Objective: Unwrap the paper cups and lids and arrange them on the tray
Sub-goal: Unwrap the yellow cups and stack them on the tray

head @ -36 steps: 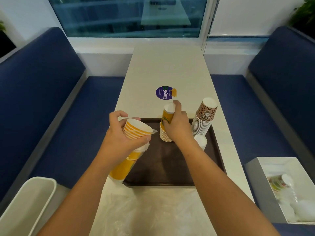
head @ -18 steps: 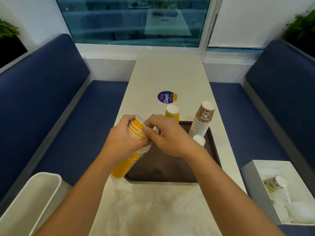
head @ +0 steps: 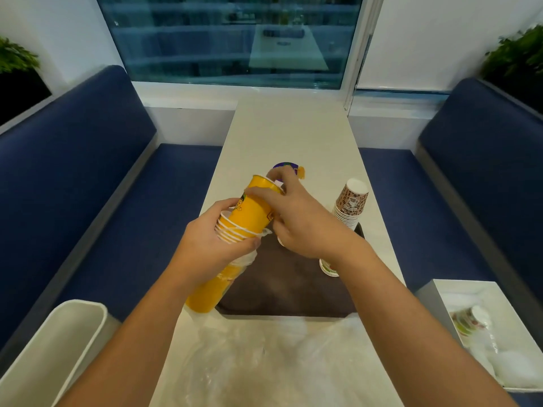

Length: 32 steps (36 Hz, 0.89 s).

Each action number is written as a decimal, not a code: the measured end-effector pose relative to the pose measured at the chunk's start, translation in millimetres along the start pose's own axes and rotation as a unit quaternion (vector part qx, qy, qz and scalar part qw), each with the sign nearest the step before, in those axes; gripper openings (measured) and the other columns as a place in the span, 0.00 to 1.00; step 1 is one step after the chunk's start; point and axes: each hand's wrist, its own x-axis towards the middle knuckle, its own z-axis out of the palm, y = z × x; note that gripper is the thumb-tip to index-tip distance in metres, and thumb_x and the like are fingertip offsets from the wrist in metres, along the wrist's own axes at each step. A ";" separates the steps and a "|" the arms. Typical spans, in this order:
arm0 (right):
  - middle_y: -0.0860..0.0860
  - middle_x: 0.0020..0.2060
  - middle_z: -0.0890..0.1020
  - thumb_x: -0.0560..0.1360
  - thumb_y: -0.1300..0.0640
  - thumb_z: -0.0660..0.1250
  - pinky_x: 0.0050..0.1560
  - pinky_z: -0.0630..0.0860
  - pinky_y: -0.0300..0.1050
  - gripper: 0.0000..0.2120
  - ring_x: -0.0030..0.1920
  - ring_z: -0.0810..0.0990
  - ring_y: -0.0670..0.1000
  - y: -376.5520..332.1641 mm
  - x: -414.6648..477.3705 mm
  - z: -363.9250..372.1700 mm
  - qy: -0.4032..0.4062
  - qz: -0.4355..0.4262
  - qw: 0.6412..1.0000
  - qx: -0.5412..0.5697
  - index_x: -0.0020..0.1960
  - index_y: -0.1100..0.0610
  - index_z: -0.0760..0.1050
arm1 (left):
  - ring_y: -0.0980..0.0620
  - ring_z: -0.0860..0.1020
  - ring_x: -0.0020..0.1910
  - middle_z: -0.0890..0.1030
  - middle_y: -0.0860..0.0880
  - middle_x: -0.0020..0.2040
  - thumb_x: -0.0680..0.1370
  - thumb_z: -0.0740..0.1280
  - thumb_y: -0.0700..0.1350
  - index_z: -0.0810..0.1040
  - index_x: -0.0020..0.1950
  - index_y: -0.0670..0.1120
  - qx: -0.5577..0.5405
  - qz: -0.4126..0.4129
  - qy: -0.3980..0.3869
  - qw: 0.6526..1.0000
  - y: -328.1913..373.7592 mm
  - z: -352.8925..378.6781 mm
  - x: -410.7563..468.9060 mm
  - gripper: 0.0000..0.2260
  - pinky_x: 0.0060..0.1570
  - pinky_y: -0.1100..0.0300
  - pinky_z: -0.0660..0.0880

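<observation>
Biggest stuff first: navy blue padded seats run down both sides, with the long white counter between them. A dark brown rectangular tray sits on its near half. Right in front of the tray, at the near edge, lies a crumpled sheet of clear plastic wrap. Lower left, off the counter, is a white plastic bin. Lower right is an open white box with some cups and plastic inside, too blurry to say more.

The stack of yellow paper cups leans over the tray's left edge, bottom end by the near left corner, partly inside a clear plastic sleeve. The left hand has its grip clamped round that stack just under the white rims. The right hand has its grip closed on a tilted yellow paper cup poking out the top. Can't tell if that's one cup or several.

An upside-down stack of brown patterned paper cups stands at the tray's far right corner. A short stack of white paper cups sits upside down on the tray beside the right wrist. A round purple sticker peeks out behind the right fingers.
</observation>
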 end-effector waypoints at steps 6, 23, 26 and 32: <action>0.55 0.79 0.58 0.73 0.60 0.78 0.65 0.74 0.63 0.39 0.72 0.63 0.63 16.3 12.0 14.8 0.037 -0.012 0.992 -0.118 0.79 0.50 0.64 | 0.55 0.79 0.56 0.75 0.61 0.66 0.71 0.79 0.59 0.65 0.76 0.64 -0.022 0.001 -0.009 1.000 1.7 4.5 5.5 0.38 0.55 0.58 0.77; 0.58 0.67 0.74 0.73 0.48 0.77 0.64 0.76 0.58 0.37 0.67 0.75 0.63 93.2 24.7 84.7 0.077 0.407 0.898 0.151 0.73 0.59 0.62 | 0.56 0.76 0.53 0.69 0.71 0.54 0.68 0.84 0.52 0.59 0.71 0.63 -0.017 -0.055 0.016 0.998 -11.8 20.4 26.8 0.42 0.51 0.64 0.77; 0.60 0.78 0.61 0.76 0.47 0.74 0.73 0.67 0.61 0.44 0.76 0.62 0.65 85.5 18.5 87.8 0.092 0.410 0.904 0.079 0.81 0.58 0.52 | 0.58 0.75 0.51 0.69 0.70 0.53 0.68 0.84 0.52 0.59 0.70 0.63 -0.015 -0.055 0.014 0.998 -11.5 21.5 28.5 0.41 0.45 0.69 0.73; 0.49 0.64 0.71 0.80 0.46 0.67 0.65 0.71 0.47 0.17 0.66 0.67 0.50 18.7 2.2 56.0 0.161 0.149 0.967 0.132 0.66 0.52 0.75 | 0.55 0.80 0.52 0.76 0.66 0.56 0.67 0.84 0.53 0.62 0.72 0.61 -0.041 -0.053 -0.009 0.998 -6.8 22.3 27.6 0.42 0.43 0.68 0.76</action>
